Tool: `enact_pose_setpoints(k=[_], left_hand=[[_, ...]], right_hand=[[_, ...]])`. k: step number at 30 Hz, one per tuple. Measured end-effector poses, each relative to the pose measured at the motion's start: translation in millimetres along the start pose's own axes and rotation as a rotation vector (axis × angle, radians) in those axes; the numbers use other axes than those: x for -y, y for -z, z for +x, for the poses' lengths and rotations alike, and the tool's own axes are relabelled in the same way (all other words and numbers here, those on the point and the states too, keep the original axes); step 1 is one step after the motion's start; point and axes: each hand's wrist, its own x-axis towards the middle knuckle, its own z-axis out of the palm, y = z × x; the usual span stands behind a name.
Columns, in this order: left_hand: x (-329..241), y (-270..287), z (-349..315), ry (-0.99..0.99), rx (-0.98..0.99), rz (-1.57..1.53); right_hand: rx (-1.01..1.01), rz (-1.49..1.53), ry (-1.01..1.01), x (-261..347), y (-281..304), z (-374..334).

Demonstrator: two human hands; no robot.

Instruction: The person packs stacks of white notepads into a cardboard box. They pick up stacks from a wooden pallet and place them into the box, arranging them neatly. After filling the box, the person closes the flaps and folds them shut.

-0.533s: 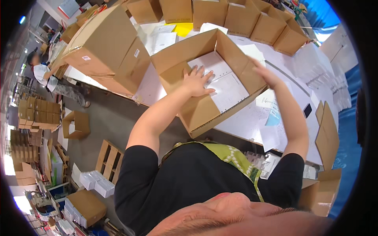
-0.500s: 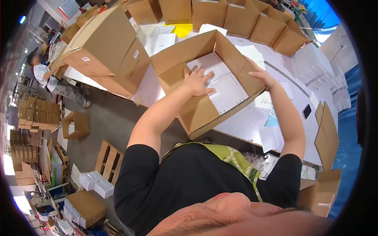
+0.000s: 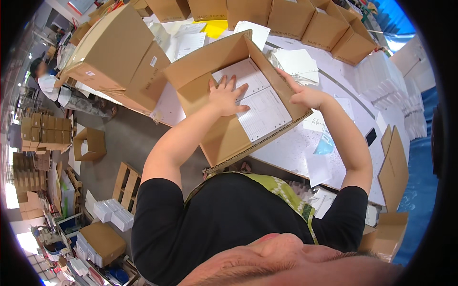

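Observation:
An open-topped cardboard box (image 3: pixel 229 152) stands tilted across the table's near edge, in front of me. Inside it lie two stacks of white printed sheets (image 3: pixel 267 114) with punched holes, side by side. My left hand (image 3: pixel 224 99) is spread flat with its fingertips on the sheets and its palm over the box's left part. Against the outer right wall of the box is my right hand (image 3: pixel 305 95), index finger stretched along the rim and thumb apart from it. The other fingers of that hand are partly hidden.
A large closed carton (image 3: pixel 114 57) stands left of the box. Several open cartons (image 3: pixel 291 21) line the far edge. Loose white sheets (image 3: pixel 296 64), a phone (image 3: pixel 370 137) and wrapped stacks (image 3: pixel 381 86) lie on the table (image 3: pixel 281 159). Another person (image 3: pixel 50 86) stands far left.
The box has shifted left in view, with both hands following it. My right hand's index finger now stretches along the rim. More of the loose sheets beyond the box shows.

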Motion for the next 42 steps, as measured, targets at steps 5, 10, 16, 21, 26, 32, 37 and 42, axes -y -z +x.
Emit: enact_pose_setpoints(k=[5,10,16,21,26,32,37,42], left_hand=[[0,-2,4,0.008,-0.021,-0.011],[0,1,5,0.01,-0.028,-0.029],[8,-26,3,-0.019,-0.392,-0.284],[18,-30,-2,-0.062,-0.571,-0.397],[8,-25,4,-0.142,-0.299,-0.176],[10,-24,6,-0.164,-0.309,-0.192],[14,-28,2,-0.171,-0.349,-0.195],[15,-29,5,-0.188,-0.344,-0.221]], right_hand=[[0.126,-0.095,-0.043,12,5,2],[0.126,0.189,-0.014,7,-2,0],[0.397,-0.353,0.091,-10,-29,40],[0.835,-0.36,0.003,-20,-2,75],[0.645,0.172,-0.239,-73,42,122],[-0.231,0.963,0.065,-188,5,203],[-0.184,0.875,0.11,-146,-19,209],[-0.181,0.803,0.16,-123,3,240]])
